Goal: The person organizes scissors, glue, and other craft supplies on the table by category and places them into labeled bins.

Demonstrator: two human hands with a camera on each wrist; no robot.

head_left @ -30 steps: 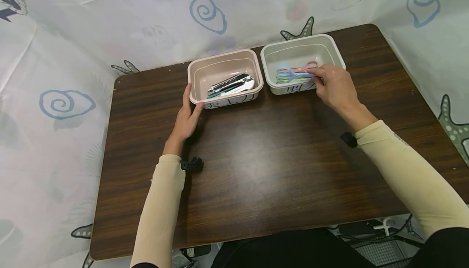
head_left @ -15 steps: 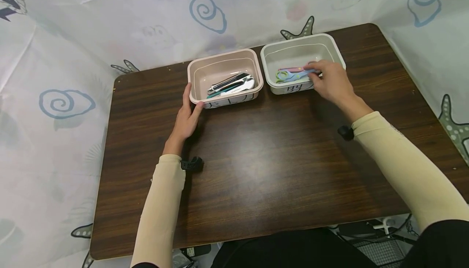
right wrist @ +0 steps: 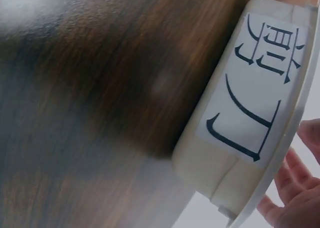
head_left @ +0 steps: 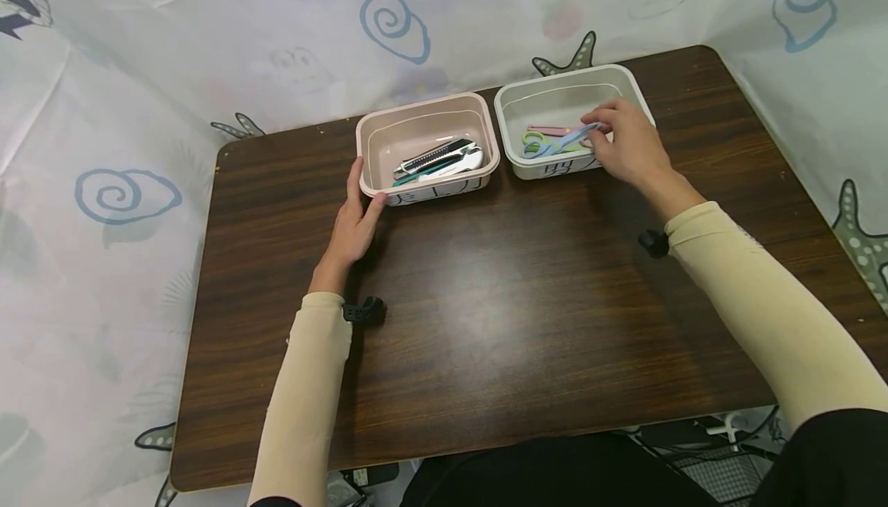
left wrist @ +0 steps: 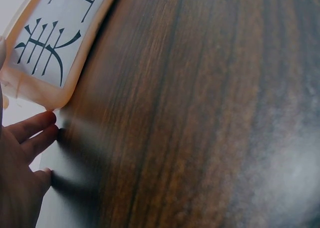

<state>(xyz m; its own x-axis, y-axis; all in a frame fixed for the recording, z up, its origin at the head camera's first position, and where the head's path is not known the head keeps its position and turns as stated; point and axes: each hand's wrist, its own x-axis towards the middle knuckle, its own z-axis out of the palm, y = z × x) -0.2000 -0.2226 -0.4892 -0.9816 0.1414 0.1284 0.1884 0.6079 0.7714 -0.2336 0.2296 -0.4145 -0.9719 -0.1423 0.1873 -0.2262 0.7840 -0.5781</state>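
My left hand (head_left: 350,233) rests at the near left corner of a pink plastic bin (head_left: 425,106), fingers fairly straight along its side, thumb at the front rim. In that bin lie several utility knives (head_left: 435,156), black, white and teal. My right hand (head_left: 631,145) reaches over the front rim of a pale grey bin (head_left: 627,82) and pinches light blue scissors (head_left: 558,143) at the right end, their handle loops to the left. Pink scissors (head_left: 544,130) and green-handled scissors (head_left: 533,137) lie in the same bin, partly covered.
Both bins stand close side by side at the back of a dark wood table (head_left: 472,322). White labels with black characters are on the pink bin's front (left wrist: 47,38) and the grey bin's front (right wrist: 252,88). A patterned white curtain (head_left: 291,37) hangs behind.
The blue scissors have tilted, their right end now raised in my right hand's fingers. My right hand has shifted slightly up and back. My left hand stays at the pink bin.
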